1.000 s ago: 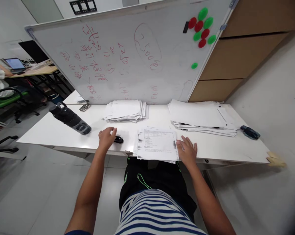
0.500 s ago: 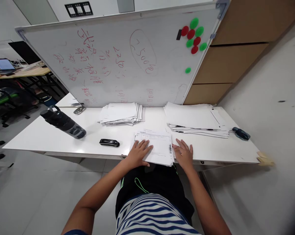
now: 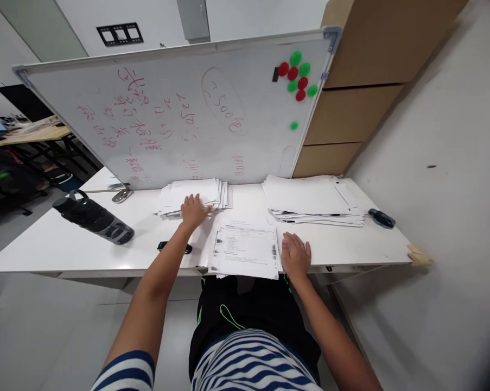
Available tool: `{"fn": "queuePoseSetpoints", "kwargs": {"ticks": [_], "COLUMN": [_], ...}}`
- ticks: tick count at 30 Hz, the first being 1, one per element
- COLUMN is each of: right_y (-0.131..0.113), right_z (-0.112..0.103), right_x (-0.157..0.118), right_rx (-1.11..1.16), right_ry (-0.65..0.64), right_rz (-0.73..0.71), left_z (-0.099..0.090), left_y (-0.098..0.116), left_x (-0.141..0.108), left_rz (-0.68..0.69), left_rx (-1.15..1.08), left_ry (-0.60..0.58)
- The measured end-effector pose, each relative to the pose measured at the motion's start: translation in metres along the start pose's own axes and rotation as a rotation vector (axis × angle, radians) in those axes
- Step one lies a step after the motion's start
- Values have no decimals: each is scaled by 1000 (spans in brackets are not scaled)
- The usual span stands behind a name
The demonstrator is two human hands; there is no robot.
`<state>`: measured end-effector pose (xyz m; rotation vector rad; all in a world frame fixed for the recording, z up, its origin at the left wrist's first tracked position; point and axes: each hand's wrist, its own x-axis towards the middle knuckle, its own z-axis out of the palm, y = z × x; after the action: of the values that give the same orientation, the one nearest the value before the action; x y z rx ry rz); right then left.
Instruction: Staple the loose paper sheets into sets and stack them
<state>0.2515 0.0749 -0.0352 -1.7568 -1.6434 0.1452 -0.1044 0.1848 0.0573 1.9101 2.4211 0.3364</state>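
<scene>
My left hand (image 3: pixel 193 211) reaches over the front right part of the back left paper stack (image 3: pixel 196 189), fingers spread and resting on or just above its top sheet. In front of me, at the desk edge, lies a printed paper pile (image 3: pixel 245 251) with dark marks down both sides. My right hand (image 3: pixel 296 253) rests on the desk at that pile's right edge, fingers stretched and holding nothing. A black stapler (image 3: pixel 163 246) lies partly hidden under my left forearm. Another, larger paper stack (image 3: pixel 307 195) sits at the back right.
A dark water bottle (image 3: pixel 96 220) stands at the left of the white desk (image 3: pixel 86 255), near a grey mouse-shaped object (image 3: pixel 121 196). A dark blue tool (image 3: pixel 382 218) lies at the right. Behind rises a whiteboard (image 3: pixel 167 136) with magnets; cardboard boxes (image 3: pixel 350 114) stand beside it.
My left hand has left the printed pile and moved up and left to the back left stack. My right hand stays beside the pile. The camera view has shifted slightly.
</scene>
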Motion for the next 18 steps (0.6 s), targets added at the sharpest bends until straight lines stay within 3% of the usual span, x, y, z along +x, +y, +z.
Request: {"fn": "queuePoseSetpoints", "kwargs": {"ticks": [5,18], "right_y": [-1,1], "right_z": [-2,3], "right_x": [0,-1], "right_rx": [-7,-8], "right_ry": [-17,14], "right_rz": [4,-14], "left_z": [14,9], "left_y": [-12,-32], "left_x": [24,32], "left_rz": [-162,-170], "left_rx": [-88,19], "left_ry": [57,158]}}
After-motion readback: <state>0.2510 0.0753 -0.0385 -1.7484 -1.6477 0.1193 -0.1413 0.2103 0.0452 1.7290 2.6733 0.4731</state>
